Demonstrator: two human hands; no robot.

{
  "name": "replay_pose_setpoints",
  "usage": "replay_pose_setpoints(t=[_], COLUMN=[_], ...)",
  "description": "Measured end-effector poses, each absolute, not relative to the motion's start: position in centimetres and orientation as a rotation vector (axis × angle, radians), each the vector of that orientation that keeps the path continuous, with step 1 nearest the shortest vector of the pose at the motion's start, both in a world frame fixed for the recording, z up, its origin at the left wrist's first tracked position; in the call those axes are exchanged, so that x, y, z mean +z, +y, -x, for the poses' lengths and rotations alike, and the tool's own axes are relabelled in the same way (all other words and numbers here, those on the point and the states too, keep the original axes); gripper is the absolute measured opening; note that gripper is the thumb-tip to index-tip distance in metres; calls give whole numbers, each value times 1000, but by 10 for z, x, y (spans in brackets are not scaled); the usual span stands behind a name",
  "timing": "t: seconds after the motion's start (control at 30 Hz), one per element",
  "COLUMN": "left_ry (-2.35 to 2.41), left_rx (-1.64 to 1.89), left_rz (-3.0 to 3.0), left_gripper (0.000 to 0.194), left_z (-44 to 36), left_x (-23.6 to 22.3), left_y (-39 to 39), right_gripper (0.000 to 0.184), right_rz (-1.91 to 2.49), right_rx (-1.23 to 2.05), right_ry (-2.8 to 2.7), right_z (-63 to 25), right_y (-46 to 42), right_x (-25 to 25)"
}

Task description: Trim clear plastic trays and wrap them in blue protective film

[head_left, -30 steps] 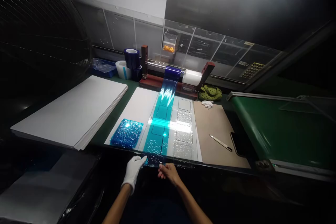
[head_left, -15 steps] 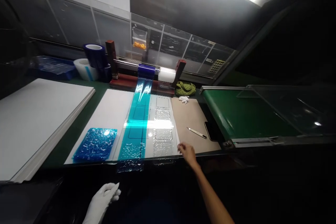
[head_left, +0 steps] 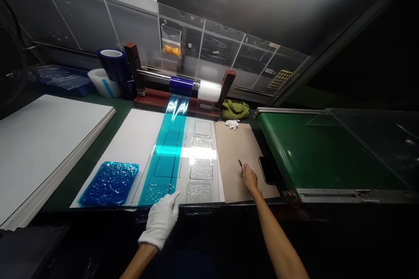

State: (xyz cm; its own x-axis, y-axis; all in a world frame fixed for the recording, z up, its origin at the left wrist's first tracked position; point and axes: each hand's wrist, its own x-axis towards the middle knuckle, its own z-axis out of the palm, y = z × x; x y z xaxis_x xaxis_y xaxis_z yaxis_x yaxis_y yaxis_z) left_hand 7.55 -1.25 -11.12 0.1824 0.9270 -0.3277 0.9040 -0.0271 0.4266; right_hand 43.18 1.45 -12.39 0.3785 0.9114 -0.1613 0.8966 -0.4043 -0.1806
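Note:
My left hand (head_left: 161,220), in a white glove, lies at the near end of the translucent blue film strip (head_left: 165,161), forefinger stretched out over it. The strip runs down from a dark blue film roll (head_left: 181,86) across a clear sheet marked with rectangular outlines. My bare right hand (head_left: 250,178) is closed around a craft knife (head_left: 240,163) over the brown board (head_left: 229,144); its blade tip points away from me and most of the handle is hidden. Left of the strip sits a stack of blue film pieces (head_left: 109,183). Clear bubbled film pieces (head_left: 201,168) lie right of the strip.
A wooden roll stand (head_left: 150,100) rises at the back, also bearing a white roll (head_left: 209,90). Spare rolls (head_left: 104,83) and a stack of white sheets (head_left: 49,139) are leftward. A phone (head_left: 266,170), green cloth (head_left: 235,109) and green conveyor belt (head_left: 294,152) are rightward.
My left hand has risen from below the table edge onto the strip's near end. My right hand has moved right and picked up the craft knife from the brown board.

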Motion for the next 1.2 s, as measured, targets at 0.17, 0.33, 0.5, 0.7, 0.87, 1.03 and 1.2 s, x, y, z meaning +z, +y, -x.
replay_pose_setpoints(t=[0.17, 0.33, 0.5, 0.7, 0.87, 1.03, 1.2], left_ry=[1722, 1682, 1691, 1684, 1667, 1622, 1462], left_rx=[-131, -257, -298, -303, -251, -105, -4], left_rz=[-2203, -2356, -2425, -2448, -2451, -2465, -2506], left_gripper=[63, 66, 61, 63, 61, 45, 70], left_z=[-97, -104, -105, -103, -101, -99, -95], left_x=[-131, -143, -145, -151, -153, -146, -152], left_y=[1, 11, 9, 7, 6, -10, -34], right_gripper=[28, 22, 27, 29, 28, 26, 25], right_rz=[2252, 1985, 1850, 1804, 1842, 1933, 2036], right_rx=[415, 405, 375, 356, 344, 349, 347], right_ry=[-2080, -2414, -2606, -2707, -2722, -2702, -2667], right_z=[-363, -299, -275, -269, -282, -306, -334], right_y=[11, 24, 39, 45, 41, 34, 26], right_x=[-120, -123, -130, -132, -128, -125, -119])
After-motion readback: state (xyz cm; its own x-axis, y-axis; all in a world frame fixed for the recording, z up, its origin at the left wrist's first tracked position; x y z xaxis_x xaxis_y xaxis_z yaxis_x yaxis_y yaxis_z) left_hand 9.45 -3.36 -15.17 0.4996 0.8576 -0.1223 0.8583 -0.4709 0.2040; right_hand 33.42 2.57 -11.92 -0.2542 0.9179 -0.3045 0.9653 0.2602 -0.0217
